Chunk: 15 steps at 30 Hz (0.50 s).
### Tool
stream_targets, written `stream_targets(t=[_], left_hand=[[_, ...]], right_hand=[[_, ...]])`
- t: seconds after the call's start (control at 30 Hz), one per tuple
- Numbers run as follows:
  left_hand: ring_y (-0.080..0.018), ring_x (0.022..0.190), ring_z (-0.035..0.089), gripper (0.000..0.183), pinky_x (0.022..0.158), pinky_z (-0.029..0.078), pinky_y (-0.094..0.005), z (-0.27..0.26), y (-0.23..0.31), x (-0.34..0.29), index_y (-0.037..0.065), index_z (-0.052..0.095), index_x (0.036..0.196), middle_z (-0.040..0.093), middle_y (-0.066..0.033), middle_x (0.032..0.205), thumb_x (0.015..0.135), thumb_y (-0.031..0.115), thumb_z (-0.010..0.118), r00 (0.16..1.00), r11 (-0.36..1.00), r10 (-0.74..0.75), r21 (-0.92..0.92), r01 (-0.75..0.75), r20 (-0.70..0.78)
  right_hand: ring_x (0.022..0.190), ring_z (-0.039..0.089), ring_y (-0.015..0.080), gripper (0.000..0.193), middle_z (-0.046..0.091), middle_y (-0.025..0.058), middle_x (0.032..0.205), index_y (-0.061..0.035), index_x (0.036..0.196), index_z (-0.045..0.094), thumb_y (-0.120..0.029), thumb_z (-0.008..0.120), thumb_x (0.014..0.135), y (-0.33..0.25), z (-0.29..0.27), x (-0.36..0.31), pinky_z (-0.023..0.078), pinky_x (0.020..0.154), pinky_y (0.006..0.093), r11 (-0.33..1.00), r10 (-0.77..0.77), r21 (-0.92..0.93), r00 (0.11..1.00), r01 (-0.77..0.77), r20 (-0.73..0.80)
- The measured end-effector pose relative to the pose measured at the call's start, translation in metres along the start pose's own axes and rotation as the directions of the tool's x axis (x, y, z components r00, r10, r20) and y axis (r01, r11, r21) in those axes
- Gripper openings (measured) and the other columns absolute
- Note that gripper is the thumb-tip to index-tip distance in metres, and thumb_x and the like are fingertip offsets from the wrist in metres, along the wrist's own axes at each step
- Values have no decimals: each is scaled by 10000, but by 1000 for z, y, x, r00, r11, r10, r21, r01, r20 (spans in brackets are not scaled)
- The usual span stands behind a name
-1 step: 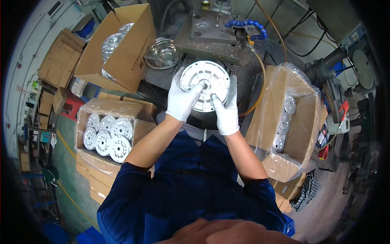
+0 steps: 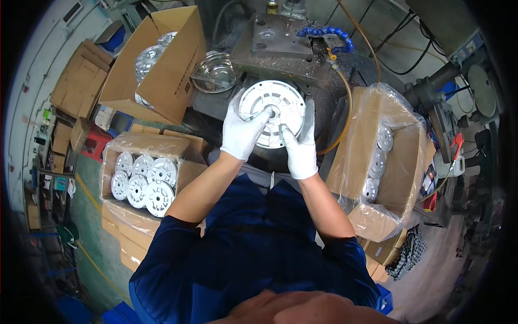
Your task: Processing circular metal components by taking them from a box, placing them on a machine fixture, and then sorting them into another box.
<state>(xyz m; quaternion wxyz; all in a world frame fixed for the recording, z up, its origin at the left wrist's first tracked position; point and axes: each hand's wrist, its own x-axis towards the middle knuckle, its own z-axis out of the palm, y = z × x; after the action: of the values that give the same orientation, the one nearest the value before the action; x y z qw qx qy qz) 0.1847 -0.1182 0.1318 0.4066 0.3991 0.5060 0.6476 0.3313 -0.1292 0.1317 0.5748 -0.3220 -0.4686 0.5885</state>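
Note:
Between my two white-gloved hands is a round silver metal disc (image 2: pixel 278 100) with slots and a small hole at its centre. My left hand (image 2: pixel 241 128) grips its left edge, the thumb lying across the face near the hub. On the lower right side my right hand (image 2: pixel 301 146) holds the rim, its thumb pressed on the face and its fingers behind the edge. The disc is held in front of a dark metal machine block (image 2: pixel 283 62), its slotted face turned up toward me. The fingers behind the disc are partly hidden.
A plastic-lined carton (image 2: pixel 186 175) at left holds several similar discs; another lined carton (image 2: pixel 402 183) stands at right with more. Behind on the left are a tall carton (image 2: pixel 181 65) of shiny round parts and a metal bowl (image 2: pixel 216 67). A blue segmented hose (image 2: pixel 329 32) and yellowish tube (image 2: pixel 350 102) cross the machine.

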Motion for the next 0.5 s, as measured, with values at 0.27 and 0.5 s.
stream_targets(t=[0.27,0.5], left_hand=[[-205,1184,583,851,1014,484,-316,-2,10,21,-101,395,1415,575,-192,1314,753,167,859,990,960,53,267,-86,127],[-161,1018,660,553,882,547,-288,0,23,73,-79,562,1234,675,-144,1136,804,146,828,996,994,68,85,-72,50]], right_hand=[[1383,401,224,857,342,137,1559,-93,1606,126,56,589,900,3,-15,16,356,1133,342,999,27,26,999,-28,32],[1081,623,208,866,497,174,1408,-101,1603,-5,-148,595,981,-9,-29,12,535,849,287,981,123,-162,987,-106,101]])
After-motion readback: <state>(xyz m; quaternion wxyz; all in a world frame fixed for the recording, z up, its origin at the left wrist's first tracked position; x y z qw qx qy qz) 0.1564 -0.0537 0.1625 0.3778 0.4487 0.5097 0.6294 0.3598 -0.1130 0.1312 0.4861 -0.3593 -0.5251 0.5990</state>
